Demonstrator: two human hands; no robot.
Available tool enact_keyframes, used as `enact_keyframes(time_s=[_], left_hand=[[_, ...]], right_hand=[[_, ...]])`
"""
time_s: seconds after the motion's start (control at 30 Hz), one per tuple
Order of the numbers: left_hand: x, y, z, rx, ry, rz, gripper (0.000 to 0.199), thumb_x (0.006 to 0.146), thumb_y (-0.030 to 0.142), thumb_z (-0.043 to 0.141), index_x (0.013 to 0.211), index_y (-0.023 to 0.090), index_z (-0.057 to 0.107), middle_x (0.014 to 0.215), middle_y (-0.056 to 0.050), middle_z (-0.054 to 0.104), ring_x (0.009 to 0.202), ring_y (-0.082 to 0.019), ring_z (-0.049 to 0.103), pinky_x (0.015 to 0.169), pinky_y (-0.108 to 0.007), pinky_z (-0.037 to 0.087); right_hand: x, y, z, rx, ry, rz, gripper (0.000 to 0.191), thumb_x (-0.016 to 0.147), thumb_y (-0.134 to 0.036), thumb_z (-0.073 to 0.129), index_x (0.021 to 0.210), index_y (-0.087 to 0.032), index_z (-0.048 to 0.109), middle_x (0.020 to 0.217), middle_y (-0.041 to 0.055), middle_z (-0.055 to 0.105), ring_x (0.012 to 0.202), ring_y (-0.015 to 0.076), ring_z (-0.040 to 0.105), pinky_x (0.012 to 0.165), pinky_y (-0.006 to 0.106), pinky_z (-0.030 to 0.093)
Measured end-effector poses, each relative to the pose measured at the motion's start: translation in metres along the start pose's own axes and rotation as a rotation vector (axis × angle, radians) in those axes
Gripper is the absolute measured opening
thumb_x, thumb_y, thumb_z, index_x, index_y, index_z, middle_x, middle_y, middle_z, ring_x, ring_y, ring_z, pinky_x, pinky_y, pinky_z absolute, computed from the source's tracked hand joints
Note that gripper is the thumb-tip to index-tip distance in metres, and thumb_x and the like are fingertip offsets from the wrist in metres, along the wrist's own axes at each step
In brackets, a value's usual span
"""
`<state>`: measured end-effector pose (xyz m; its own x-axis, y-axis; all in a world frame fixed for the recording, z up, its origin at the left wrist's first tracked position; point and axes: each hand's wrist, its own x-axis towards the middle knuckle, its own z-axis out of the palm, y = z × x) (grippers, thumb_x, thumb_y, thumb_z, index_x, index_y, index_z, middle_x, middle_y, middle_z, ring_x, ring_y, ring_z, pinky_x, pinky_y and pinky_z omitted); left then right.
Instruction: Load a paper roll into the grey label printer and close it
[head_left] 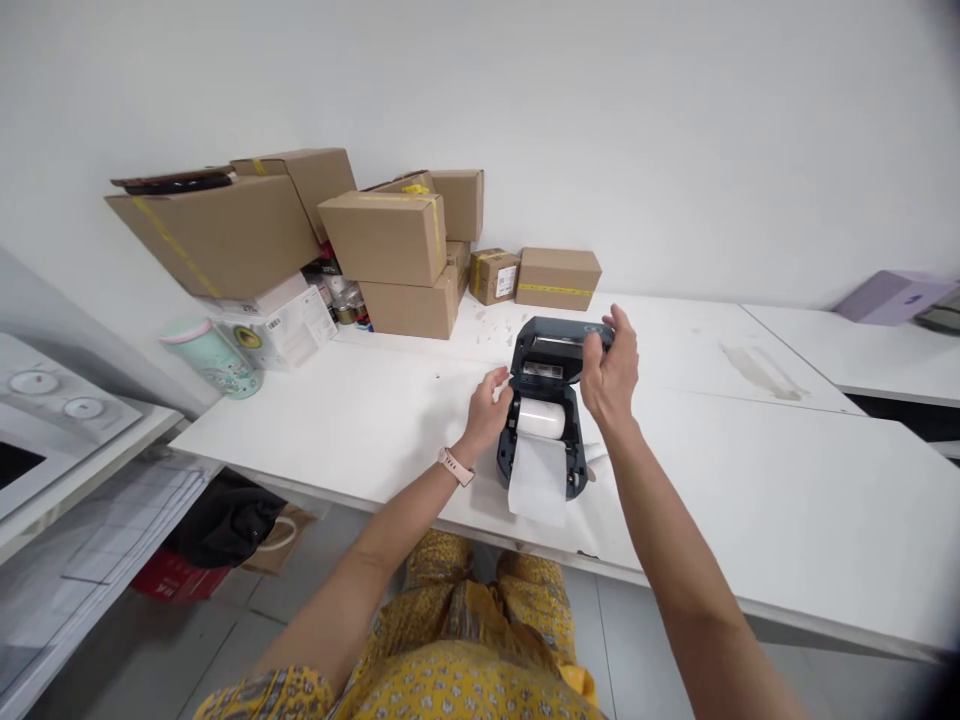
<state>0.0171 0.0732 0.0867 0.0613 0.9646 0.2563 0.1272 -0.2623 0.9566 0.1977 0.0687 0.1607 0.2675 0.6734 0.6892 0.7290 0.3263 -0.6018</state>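
A dark label printer (577,440) stands on the white table with its lid (529,350) raised and leaning back. Inside lies a white label roll (541,418), and a strip of label paper (538,482) hangs out over the front. My right hand (611,370) grips the lid's right edge, thumb on the near side and fingers at the edge. Beside the printer's left side, near the hinge, is my left hand (489,408); its fingers are apart and seem to touch the casing. A pale curled piece of paper (595,455) sits at the printer's right side.
Cardboard boxes (382,240) are stacked at the back left, with smaller boxes (559,278) along the wall. A mint tumbler (217,360) stands at the table's left end, near a white appliance (60,410). At far right is a purple box (892,297).
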Motion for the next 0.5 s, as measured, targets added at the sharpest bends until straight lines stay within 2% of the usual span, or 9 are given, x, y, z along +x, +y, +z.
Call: enact_keyframes(time_s=[0.13,0.3,0.4,0.47,0.5], left_hand=[[-0.002,-0.028,0.007,0.18,-0.053,-0.058,0.036,0.088,0.027,0.053,0.123,0.021,0.059,0.129,-0.011,0.062,0.12,-0.026,0.055,0.101,-0.041,0.044],[-0.004,-0.032,0.013,0.226,-0.007,-0.038,0.031,0.089,0.032,0.055,0.117,0.023,0.062,0.121,-0.009,0.066,0.109,-0.024,0.06,0.094,-0.039,0.047],[-0.001,-0.033,0.015,0.239,0.018,-0.014,0.029,0.087,0.032,0.058,0.115,0.023,0.063,0.117,-0.008,0.067,0.105,-0.025,0.062,0.093,-0.039,0.048],[0.001,-0.035,0.016,0.253,0.03,0.005,0.029,0.087,0.031,0.059,0.115,0.024,0.063,0.117,-0.008,0.067,0.103,-0.025,0.062,0.093,-0.04,0.047],[0.001,-0.036,0.017,0.259,0.035,0.016,0.029,0.088,0.031,0.059,0.115,0.024,0.062,0.117,-0.008,0.067,0.103,-0.025,0.063,0.093,-0.04,0.047]], right_hand=[[0.04,0.008,0.015,-0.004,-0.041,0.14,0.06,0.099,-0.054,0.028,0.148,-0.02,0.033,0.142,0.015,0.05,0.13,0.0297,0.045,0.107,0.05,0.033],[0.074,0.023,0.02,0.069,-0.184,0.263,0.067,0.098,-0.058,0.025,0.145,-0.012,0.037,0.143,0.0176,0.048,0.13,0.0264,0.045,0.107,0.041,0.032],[0.067,0.028,0.007,0.086,-0.236,0.243,0.075,0.095,-0.061,0.035,0.148,-0.008,0.032,0.147,0.0206,0.044,0.127,0.0244,0.049,0.103,0.035,0.038],[0.047,0.029,-0.003,0.069,-0.176,0.205,0.075,0.094,-0.059,0.04,0.149,-0.009,0.029,0.147,0.0217,0.043,0.124,0.0247,0.051,0.101,0.036,0.04],[0.034,0.03,-0.006,0.059,-0.132,0.181,0.071,0.094,-0.057,0.042,0.147,-0.011,0.033,0.144,0.0209,0.047,0.121,0.0249,0.053,0.101,0.038,0.042]])
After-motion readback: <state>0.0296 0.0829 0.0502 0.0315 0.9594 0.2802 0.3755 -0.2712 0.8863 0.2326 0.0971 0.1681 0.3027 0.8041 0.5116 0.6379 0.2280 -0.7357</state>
